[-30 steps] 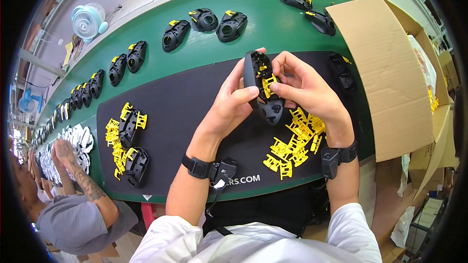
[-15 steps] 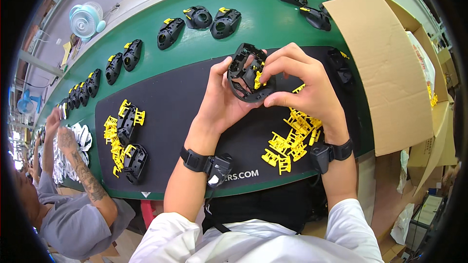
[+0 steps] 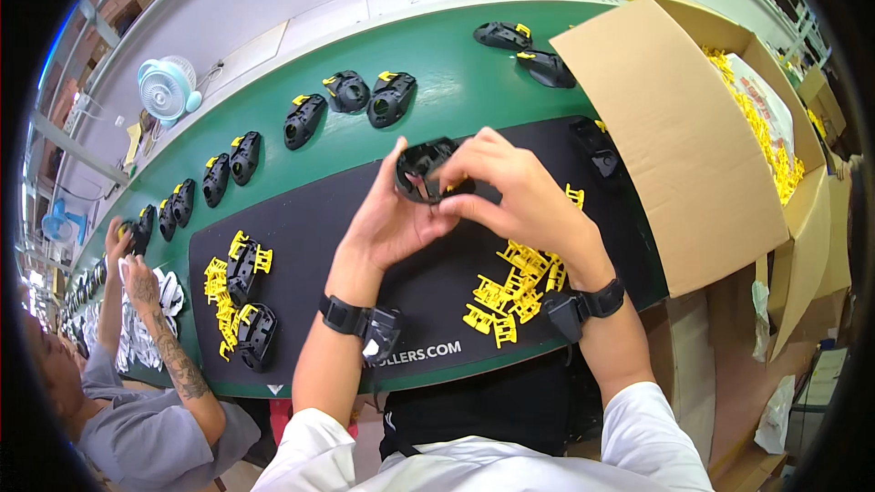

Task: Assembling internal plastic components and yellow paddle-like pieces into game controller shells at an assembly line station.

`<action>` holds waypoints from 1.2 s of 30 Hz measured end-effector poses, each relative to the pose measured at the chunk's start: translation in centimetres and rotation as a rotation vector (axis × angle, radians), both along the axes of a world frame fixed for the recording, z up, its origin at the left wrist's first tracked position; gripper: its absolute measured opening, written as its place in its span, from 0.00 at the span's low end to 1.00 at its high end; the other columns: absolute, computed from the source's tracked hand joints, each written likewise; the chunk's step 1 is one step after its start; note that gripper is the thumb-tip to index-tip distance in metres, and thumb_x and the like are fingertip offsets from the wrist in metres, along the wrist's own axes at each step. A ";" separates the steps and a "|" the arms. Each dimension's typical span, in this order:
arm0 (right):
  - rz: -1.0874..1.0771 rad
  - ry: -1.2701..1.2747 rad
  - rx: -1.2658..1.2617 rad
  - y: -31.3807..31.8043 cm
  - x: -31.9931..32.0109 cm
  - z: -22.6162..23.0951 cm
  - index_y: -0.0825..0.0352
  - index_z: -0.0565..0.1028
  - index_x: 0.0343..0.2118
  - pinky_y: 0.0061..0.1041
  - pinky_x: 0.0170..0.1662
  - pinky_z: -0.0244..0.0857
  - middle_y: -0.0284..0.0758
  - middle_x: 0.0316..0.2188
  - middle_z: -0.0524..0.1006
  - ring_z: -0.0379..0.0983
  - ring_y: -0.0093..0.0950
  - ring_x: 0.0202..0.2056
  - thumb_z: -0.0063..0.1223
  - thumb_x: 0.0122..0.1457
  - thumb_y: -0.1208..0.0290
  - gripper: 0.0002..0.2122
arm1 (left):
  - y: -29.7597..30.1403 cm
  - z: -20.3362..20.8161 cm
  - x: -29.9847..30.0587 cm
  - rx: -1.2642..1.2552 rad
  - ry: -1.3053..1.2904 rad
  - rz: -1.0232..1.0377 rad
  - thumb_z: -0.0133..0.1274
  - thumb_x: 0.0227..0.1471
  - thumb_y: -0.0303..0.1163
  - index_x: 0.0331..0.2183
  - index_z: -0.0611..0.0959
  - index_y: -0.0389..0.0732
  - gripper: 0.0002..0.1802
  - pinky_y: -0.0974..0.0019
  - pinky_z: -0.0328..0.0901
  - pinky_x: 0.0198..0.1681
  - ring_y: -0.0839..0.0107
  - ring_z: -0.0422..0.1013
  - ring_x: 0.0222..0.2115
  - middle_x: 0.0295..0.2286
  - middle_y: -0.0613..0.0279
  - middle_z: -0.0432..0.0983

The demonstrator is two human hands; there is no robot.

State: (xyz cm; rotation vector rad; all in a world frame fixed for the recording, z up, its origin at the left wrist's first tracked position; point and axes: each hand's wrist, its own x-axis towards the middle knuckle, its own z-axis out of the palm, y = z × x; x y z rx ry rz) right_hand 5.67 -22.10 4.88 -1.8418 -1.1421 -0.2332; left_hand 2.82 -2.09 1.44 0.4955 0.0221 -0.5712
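Note:
Both my hands hold one black plastic housing [image 3: 423,168] above the black mat [image 3: 310,219]. My left hand [image 3: 390,219] cups it from below and the left. My right hand [image 3: 510,191] grips its right side, fingers curled over the rim; a bit of yellow shows inside it. Loose yellow plastic clips [image 3: 506,290] lie on the mat under my right wrist. More yellow clips [image 3: 219,284] and two black housings [image 3: 253,333] lie at the mat's left end.
Black housings with yellow clips [image 3: 369,96] run along the green conveyor belt [image 3: 456,73]. An open cardboard box [image 3: 684,137] of yellow clips stands at the right. A co-worker's tattooed arm [image 3: 164,337] works at the left. A small fan [image 3: 166,89] sits beyond the belt.
Both hands lifted the black housing farther from me and turned it, so its hollow side faces up. The yellow clip once seen at my right fingers is now mostly hidden inside.

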 end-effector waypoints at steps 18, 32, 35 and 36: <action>-0.295 -0.068 0.113 -1.3 1.0 -0.2 0.66 0.77 0.39 0.36 0.51 0.69 0.40 0.41 0.78 0.72 0.40 0.46 0.67 0.55 0.67 0.13 | -0.6 1.0 6.4 0.429 -0.128 0.006 0.42 0.64 0.59 0.44 0.82 0.49 0.26 0.64 0.68 0.37 0.72 0.73 0.33 0.36 0.68 0.79; -0.311 0.112 -0.736 -4.7 -0.9 -0.1 0.68 0.75 0.37 0.41 0.47 0.70 0.42 0.38 0.75 0.73 0.43 0.45 0.56 0.52 0.81 0.09 | -4.5 1.3 22.9 2.451 -1.033 0.060 0.54 0.57 0.53 0.62 0.72 0.42 0.38 0.41 0.65 0.56 0.41 0.64 0.57 0.54 0.35 0.65; -0.213 0.366 -0.540 -4.7 0.1 1.3 0.68 0.72 0.40 0.43 0.46 0.70 0.44 0.38 0.76 0.74 0.46 0.44 0.52 0.55 0.82 0.09 | -6.5 -0.2 28.7 2.265 -1.136 0.250 0.56 0.54 0.46 0.62 0.72 0.49 0.35 0.40 0.65 0.57 0.43 0.64 0.58 0.57 0.41 0.65; -0.194 0.361 -0.408 -4.7 0.1 1.3 0.68 0.72 0.41 0.44 0.46 0.70 0.45 0.38 0.76 0.75 0.47 0.43 0.51 0.56 0.82 0.09 | -6.8 -0.8 30.2 2.253 -1.135 0.265 0.56 0.54 0.46 0.62 0.72 0.49 0.35 0.40 0.65 0.57 0.43 0.64 0.58 0.57 0.41 0.65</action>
